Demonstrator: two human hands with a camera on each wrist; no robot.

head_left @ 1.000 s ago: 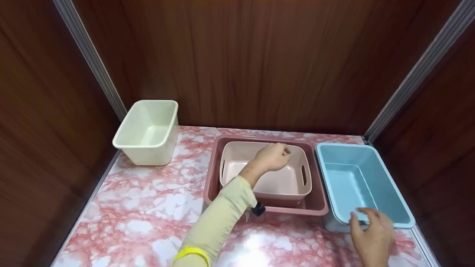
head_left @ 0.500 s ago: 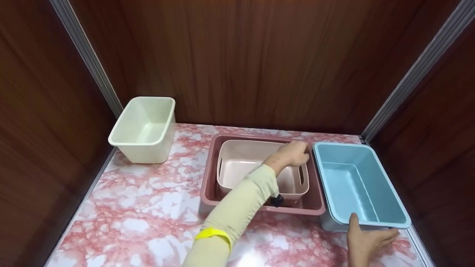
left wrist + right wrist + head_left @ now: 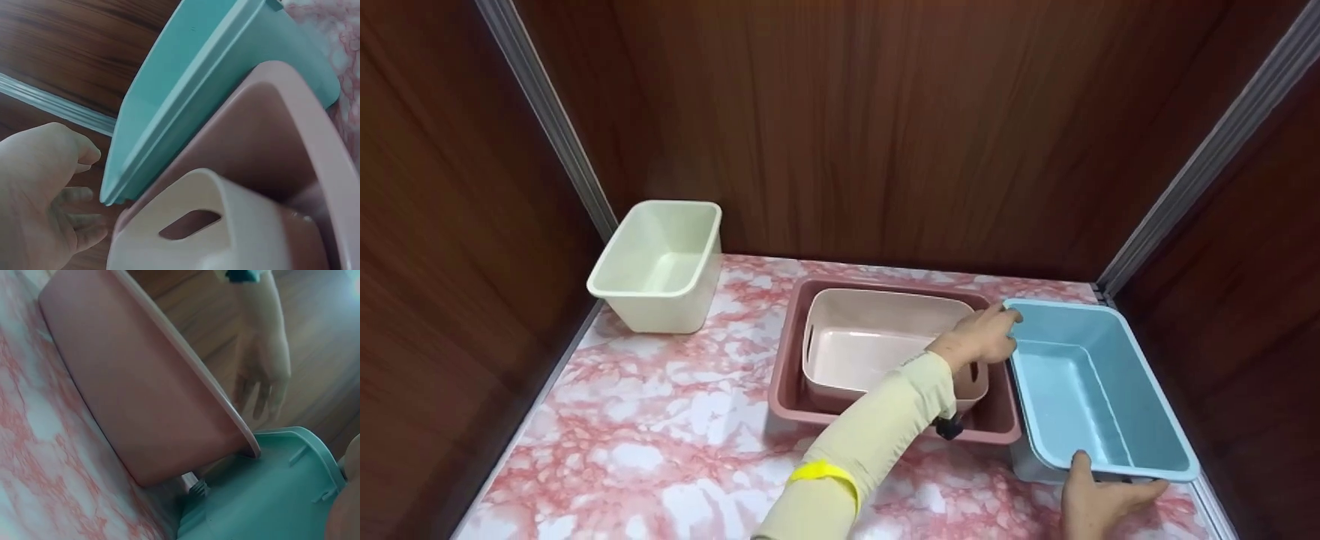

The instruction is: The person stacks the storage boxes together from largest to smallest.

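A light blue plastic bin (image 3: 1065, 367) stands at the right of the table. My right hand (image 3: 1099, 504) holds its near rim, the thumb over the edge and the fingers below it. In the right wrist view only part of the right hand (image 3: 346, 495) shows beside the bin's wall. By the far left corner of this bin hovers my left hand (image 3: 979, 334). The left wrist view shows the left hand (image 3: 42, 197) with loosely bent fingers, apart from the blue rim. Below that arm, a pale pink basket (image 3: 855, 337) with handle slots sits inside a larger dusty-pink tub (image 3: 787, 360).
A cream bin (image 3: 660, 300) stands at the back left, near the wood-panelled wall (image 3: 840, 135). Pink and white marbled surface (image 3: 637, 450) covers the table. The dusty-pink tub stands close against the blue bin's left side.
My left hand has moved right, from above the pale pink basket to the blue bin's far corner. My right hand has come onto the bin's near rim and taken hold of it.
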